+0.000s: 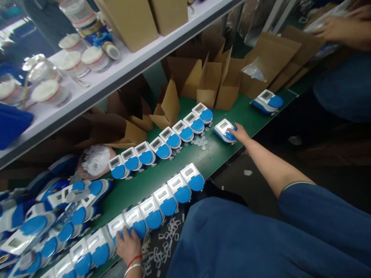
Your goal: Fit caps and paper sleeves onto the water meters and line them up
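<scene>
Two rows of blue-and-white meters, each with a small display window and a rounded blue cover, run along the green bench. My left hand [129, 247] lies with its fingers spread at the front of a meter [116, 224] in the near row, touching its blue cover. To the right of the rows, my right hand [240, 134] grips the blue end of a single meter [223, 126] that rests on the bench. Small clear discs [200, 142] lie scattered between that meter and the far row [174, 137].
Open cardboard boxes [210, 79] line the back under a white shelf [127, 54]. More meters [37, 224] are heaped at left beside a tub of clear parts [97, 160]. Another meter [267, 101] stands farther right. At upper right, another person's hand [333, 29] touches plastic wrap.
</scene>
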The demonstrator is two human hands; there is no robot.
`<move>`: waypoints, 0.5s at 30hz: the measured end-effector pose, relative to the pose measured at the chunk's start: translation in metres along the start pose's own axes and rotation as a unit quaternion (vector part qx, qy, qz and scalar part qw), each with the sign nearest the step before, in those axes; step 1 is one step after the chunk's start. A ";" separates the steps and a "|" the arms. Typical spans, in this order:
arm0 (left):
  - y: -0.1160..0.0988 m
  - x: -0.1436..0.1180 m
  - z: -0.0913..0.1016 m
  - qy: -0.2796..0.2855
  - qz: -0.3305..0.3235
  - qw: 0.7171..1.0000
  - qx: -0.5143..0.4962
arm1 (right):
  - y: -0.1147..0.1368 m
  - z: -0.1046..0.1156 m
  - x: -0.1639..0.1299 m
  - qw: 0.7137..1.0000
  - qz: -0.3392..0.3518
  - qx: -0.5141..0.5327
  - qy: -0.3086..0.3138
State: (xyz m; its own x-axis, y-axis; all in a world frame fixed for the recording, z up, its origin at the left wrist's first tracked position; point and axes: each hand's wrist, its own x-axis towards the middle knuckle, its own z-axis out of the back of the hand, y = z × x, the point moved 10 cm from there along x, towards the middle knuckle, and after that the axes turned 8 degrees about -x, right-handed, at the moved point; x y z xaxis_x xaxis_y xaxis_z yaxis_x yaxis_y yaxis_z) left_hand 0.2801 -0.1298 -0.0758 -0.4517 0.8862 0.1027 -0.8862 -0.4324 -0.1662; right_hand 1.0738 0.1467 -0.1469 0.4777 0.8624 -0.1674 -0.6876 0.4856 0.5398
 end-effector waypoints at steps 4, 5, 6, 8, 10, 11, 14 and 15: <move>-0.030 -0.021 0.007 0.005 0.000 0.997 0.072 | -0.017 -0.023 0.024 0.989 -0.053 0.060 0.122; -0.036 -0.026 0.009 0.009 0.002 0.997 0.083 | -0.020 -0.026 0.026 0.985 -0.066 0.081 0.137; -0.041 -0.032 0.009 0.013 0.005 0.996 0.092 | -0.023 -0.028 0.027 0.980 -0.077 0.104 0.151; -0.047 -0.044 0.010 0.022 0.015 0.994 0.104 | -0.025 -0.034 0.025 0.968 -0.092 0.143 0.184; -0.048 -0.056 0.009 0.028 0.032 0.993 0.106 | -0.025 -0.038 0.019 0.961 -0.093 0.161 0.203; -0.047 -0.061 0.008 0.031 0.043 0.993 0.104 | -0.024 -0.037 0.015 0.962 -0.089 0.160 0.200; -0.039 -0.077 0.005 0.041 0.072 0.991 0.102 | -0.027 -0.031 -0.005 0.972 -0.077 0.141 0.174; -0.036 -0.081 0.004 0.044 0.077 0.991 0.105 | -0.030 -0.030 -0.015 0.972 -0.079 0.137 0.171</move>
State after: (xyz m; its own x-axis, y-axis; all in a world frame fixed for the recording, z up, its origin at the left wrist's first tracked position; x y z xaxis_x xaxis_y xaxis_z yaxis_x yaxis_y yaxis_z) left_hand 0.3486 -0.1868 -0.0743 -0.5798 0.8147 0.0050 -0.8141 -0.5796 0.0347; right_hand 1.0709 0.1229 -0.1857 0.3227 0.8004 -0.5051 -0.4262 0.5994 0.6775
